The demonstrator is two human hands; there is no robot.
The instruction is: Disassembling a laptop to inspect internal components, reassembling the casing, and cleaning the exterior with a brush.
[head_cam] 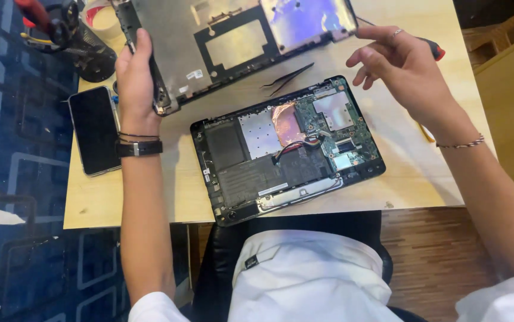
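Note:
An opened laptop base (287,149) lies on the wooden table (149,197), its circuit board, copper heat pipe and battery exposed. My left hand (135,83) grips the left edge of the removed grey bottom cover (233,42), held tilted above the table's far side. My right hand (397,62) hovers with fingers apart near the cover's right corner, holding nothing. A screwdriver with a red-and-black handle (434,49) lies just behind that hand.
Black tweezers (287,77) lie between the cover and the laptop base. A dark smartphone (95,130) rests at the table's left edge. A black round holder with tools (84,48) and a tape roll (105,21) stand at the far left. Blue patterned carpet (12,149) lies below.

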